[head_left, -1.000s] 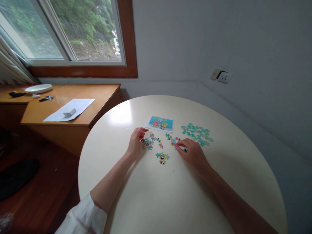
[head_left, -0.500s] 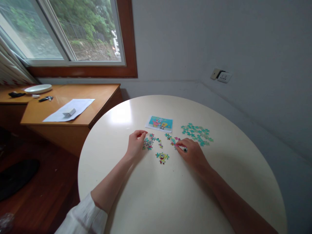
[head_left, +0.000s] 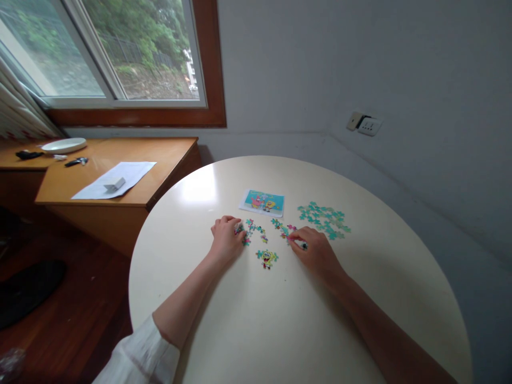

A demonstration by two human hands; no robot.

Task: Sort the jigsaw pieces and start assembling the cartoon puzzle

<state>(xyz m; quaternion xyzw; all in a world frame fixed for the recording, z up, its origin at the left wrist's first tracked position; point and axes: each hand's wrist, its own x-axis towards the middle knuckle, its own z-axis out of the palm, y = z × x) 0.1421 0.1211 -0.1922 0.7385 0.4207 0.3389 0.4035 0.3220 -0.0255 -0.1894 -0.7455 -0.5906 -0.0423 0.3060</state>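
My left hand [head_left: 228, 237] reaches over a small heap of colourful jigsaw pieces [head_left: 247, 240], thumb and fingers apart and touching the pieces. My right hand [head_left: 314, 248] is closed in a pinch on a jigsaw piece at the edge of another loose group of pieces [head_left: 282, 228]; the fingers mostly hide that piece. A dark-marked piece [head_left: 304, 246] shows under this hand. Between the hands, nearer to me, lies a small joined section [head_left: 266, 258] with a yellow cartoon face. Beyond them is the picture card [head_left: 263, 202] with cartoon figures on turquoise.
Many turquoise pieces [head_left: 324, 218] are spread out at the right on the round white table [head_left: 256, 330]. To the left stands a wooden desk [head_left: 168, 160] with a paper sheet [head_left: 96, 186], a small white box [head_left: 114, 184] and a white dish [head_left: 64, 145].
My left hand has come down onto the left heap, its pinched fingers now spread over the pieces. The right hand stays nearly still.
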